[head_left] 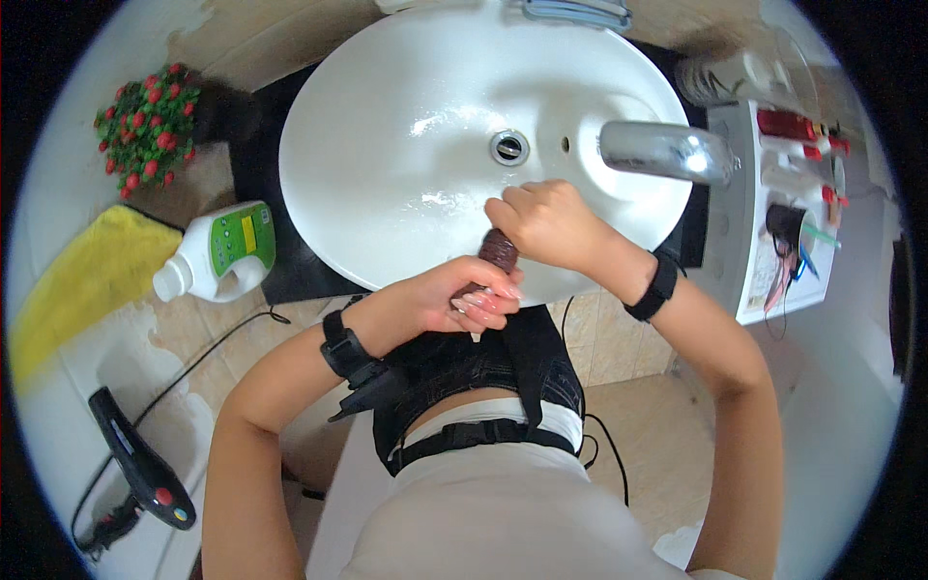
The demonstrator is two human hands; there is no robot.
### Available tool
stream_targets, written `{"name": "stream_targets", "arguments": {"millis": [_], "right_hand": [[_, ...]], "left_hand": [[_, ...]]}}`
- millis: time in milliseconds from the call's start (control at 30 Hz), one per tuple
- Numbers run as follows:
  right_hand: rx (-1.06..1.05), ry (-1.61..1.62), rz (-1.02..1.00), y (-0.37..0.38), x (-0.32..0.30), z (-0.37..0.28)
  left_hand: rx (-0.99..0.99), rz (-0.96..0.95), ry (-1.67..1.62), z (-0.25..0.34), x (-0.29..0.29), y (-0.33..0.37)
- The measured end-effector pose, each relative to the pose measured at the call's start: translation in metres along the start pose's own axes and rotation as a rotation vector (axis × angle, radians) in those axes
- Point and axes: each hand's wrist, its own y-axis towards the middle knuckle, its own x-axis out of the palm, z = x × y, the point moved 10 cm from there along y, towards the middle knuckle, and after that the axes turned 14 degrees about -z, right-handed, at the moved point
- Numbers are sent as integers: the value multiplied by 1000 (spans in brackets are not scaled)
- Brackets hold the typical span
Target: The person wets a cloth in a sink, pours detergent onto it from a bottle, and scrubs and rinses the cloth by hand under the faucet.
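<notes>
Both hands are closed on one dark brown roll (pixel 499 250) with a wrinkled, ridged surface, held over the near edge of the white sink (pixel 358 126). I cannot make out what it is made of. My right hand (pixel 549 222) is wrapped round its far end, knuckles up. Lower and to the left, my left hand (pixel 476 295) curls round the near part, its fingers shiny and wet. The fingers hide much of the roll. Beyond my hands lies the round metal drain (pixel 509 148), and the chrome faucet (pixel 667 151) reaches in from the right.
Left of the sink are a white jug (pixel 205 253) with a green label, a yellow cloth (pixel 92 275), a red-flowered plant (pixel 148 129) and a black hair dryer (pixel 142 459). A white shelf (pixel 742 203) with bottles and a dark cup (pixel 785 224) stands at right.
</notes>
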Motion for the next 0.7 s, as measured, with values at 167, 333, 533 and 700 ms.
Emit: {"name": "stream_targets", "arguments": {"millis": [167, 333, 533, 700], "right_hand": [[-3, 47, -2, -18, -1, 7], [16, 32, 47, -32, 9, 21], [105, 195, 50, -55, 13, 35], [270, 287, 72, -78, 8, 43]], "left_hand": [[106, -90, -33, -8, 8, 29], [186, -156, -88, -3, 2, 50], [255, -128, -117, -8, 2, 72], [310, -108, -144, -16, 10, 91]]}}
